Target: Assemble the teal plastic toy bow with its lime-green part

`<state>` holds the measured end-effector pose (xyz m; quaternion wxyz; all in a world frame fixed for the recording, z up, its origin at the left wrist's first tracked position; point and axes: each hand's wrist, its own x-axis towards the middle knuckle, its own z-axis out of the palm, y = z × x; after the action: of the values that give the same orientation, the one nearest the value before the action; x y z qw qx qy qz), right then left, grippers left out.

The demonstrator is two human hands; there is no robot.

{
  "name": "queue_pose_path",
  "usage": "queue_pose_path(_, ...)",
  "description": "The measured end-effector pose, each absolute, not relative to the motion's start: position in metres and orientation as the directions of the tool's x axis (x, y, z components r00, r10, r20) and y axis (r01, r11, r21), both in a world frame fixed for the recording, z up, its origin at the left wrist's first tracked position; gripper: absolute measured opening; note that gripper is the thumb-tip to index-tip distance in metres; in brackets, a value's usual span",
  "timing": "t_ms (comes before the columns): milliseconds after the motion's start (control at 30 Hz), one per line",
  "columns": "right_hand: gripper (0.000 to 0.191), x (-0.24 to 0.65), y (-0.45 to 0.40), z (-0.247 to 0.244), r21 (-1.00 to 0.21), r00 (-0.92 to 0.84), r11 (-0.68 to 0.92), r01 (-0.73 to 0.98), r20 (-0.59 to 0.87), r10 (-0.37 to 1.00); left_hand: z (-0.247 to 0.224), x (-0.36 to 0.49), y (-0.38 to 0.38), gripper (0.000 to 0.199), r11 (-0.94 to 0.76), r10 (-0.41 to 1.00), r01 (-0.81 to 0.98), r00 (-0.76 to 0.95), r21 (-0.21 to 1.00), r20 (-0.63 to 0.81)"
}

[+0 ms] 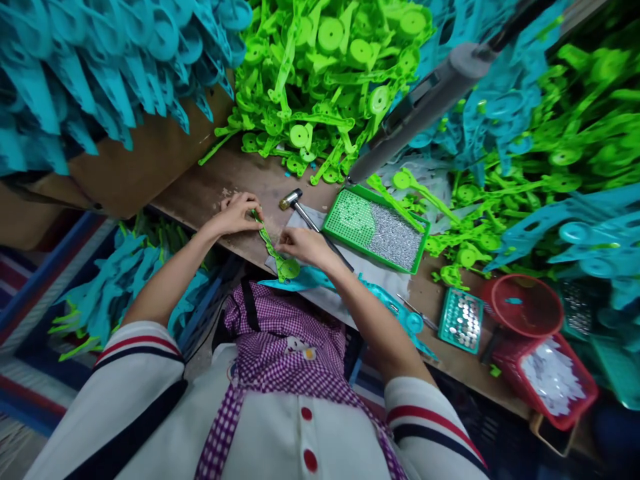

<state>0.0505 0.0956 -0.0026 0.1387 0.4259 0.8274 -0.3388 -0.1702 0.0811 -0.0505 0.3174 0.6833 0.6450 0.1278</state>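
My left hand [239,212] pinches the far end of a long, thin light-green plastic part [287,268] with a round disc at its near end. The part slants over the bench edge in front of my apron. Close to its middle is my right hand [303,245], fingertips pressed together; whatever they hold is too small to make out. A blue plastic part [373,288] lies below my right forearm, partly hidden by it. Just beyond my right hand, a hammer [311,223] rests on the bench with its metal head pointing away.
A green tray [417,263] contains small metal pieces. Green parts [320,73] are heaped behind it, and blue parts [100,60] at left. On the right are a screwdriver [417,311], a small teal tray [461,345] and red containers [565,417]. A grey tool [420,107] hangs overhead.
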Motion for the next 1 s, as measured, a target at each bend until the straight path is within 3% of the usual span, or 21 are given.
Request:
queue_pose_path(100, 0.026, 0.064, 0.065, -0.002, -0.394, -0.506, 0.348, 0.850, -0.430, 0.748, -0.051, -0.171, 0.080, 0.017, 0.031, 0.963, 0.800, 0.136, 0.599, -0.232)
queue_pose_path(300, 0.036, 0.061, 0.030, -0.016, -0.483, -0.459, 0.251, 0.839, -0.380, 0.803, -0.051, -0.171, 0.075, 0.018, -0.026, 0.969, 0.803, 0.165, 0.596, -0.181)
queue_pose_path(567, 0.049, 0.048, 0.022, -0.021, -0.254, -0.588, 0.532, 0.808, -0.414, 0.695, -0.050, -0.167, 0.072, 0.016, -0.001, 0.969, 0.820, 0.142, 0.572, -0.202)
queue_pose_path(833, 0.048, 0.039, 0.012, -0.023, -0.167, -0.731, 0.721, 0.672, -0.301, 0.612, -0.048, -0.166, 0.072, 0.015, 0.008, 0.969, 0.822, 0.135, 0.569, -0.208)
queue_pose_path(1000, 0.047, 0.047, 0.018, -0.020, -0.125, -0.726, 0.738, 0.663, -0.346, 0.594, -0.047, -0.165, 0.072, 0.015, 0.025, 0.971, 0.826, 0.114, 0.564, -0.210)
